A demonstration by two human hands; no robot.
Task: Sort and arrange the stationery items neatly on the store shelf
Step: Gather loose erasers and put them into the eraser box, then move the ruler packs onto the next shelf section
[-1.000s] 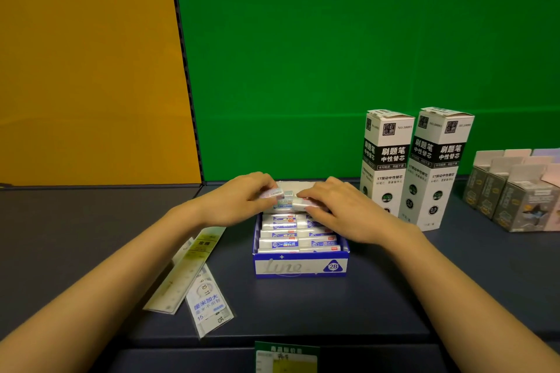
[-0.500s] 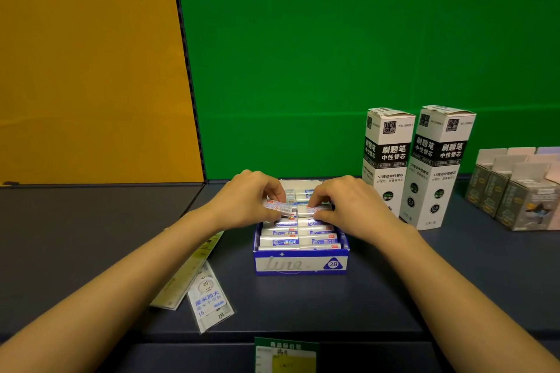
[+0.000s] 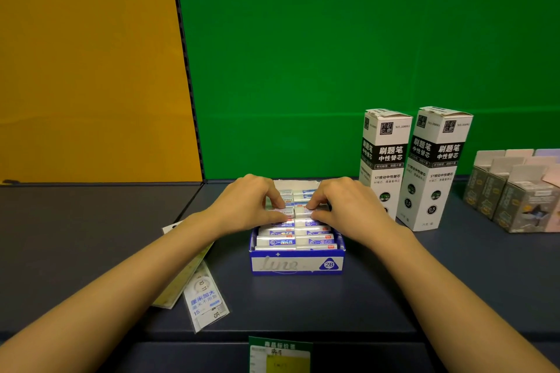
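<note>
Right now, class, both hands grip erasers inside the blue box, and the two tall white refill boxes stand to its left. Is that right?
Not quite. The head view shows the two tall white refill boxes right of the blue box, not left. The left hand and right hand do grip erasers inside it.

Open blue-and-white box [image 3: 297, 265] at centre — wrapped erasers [image 3: 275, 242] packed in two rows. Two tall white refill boxes [image 3: 385, 160] stand upright just right; packaged rulers [image 3: 206, 300] lie flat near-left.

single head view, worn high, facing forward and down, close over shelf [image 3: 303, 306] front edge, green backdrop [image 3: 333, 54] behind
</note>
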